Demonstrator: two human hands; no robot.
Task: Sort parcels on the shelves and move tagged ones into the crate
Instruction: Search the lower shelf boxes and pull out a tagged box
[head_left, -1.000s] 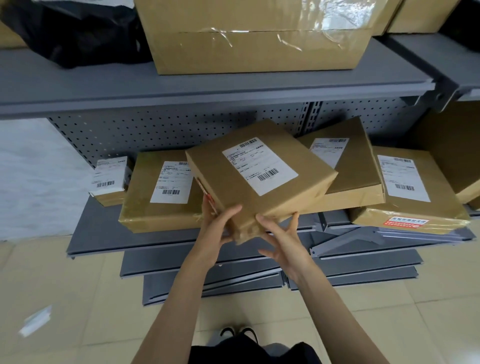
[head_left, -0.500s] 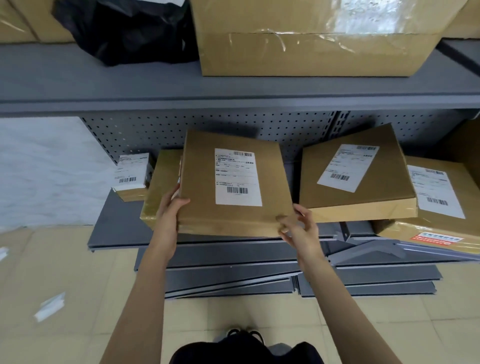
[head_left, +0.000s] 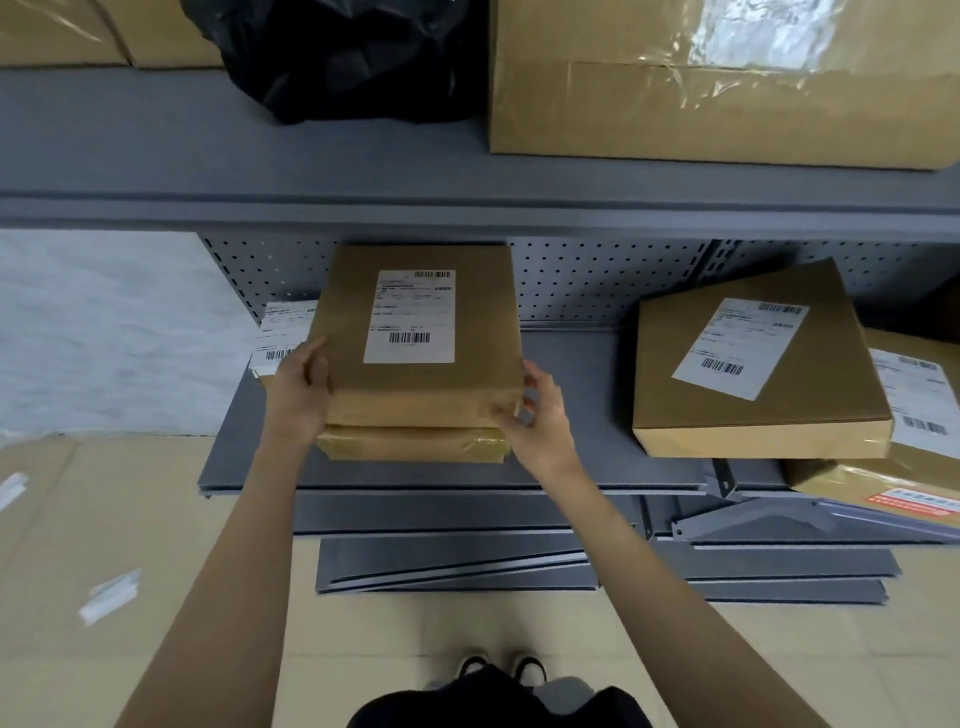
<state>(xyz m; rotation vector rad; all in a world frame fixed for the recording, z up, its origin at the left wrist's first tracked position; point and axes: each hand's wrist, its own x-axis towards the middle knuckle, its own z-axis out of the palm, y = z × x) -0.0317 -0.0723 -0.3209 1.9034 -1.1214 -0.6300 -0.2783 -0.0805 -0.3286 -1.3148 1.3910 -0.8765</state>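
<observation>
A big brown box (head_left: 722, 83) sits on the top shelf (head_left: 260, 176), beside a black bag (head_left: 353, 57). On the low shelf (head_left: 571, 405), your brown parcel (head_left: 421, 379) lies flat on top of another parcel (head_left: 415, 442). Your left hand (head_left: 298, 389) grips its left edge with curled fingers. Your right hand (head_left: 537, 421) pinches its right front corner. Two more parcels (head_left: 758, 410) lie well apart, to the right.
</observation>
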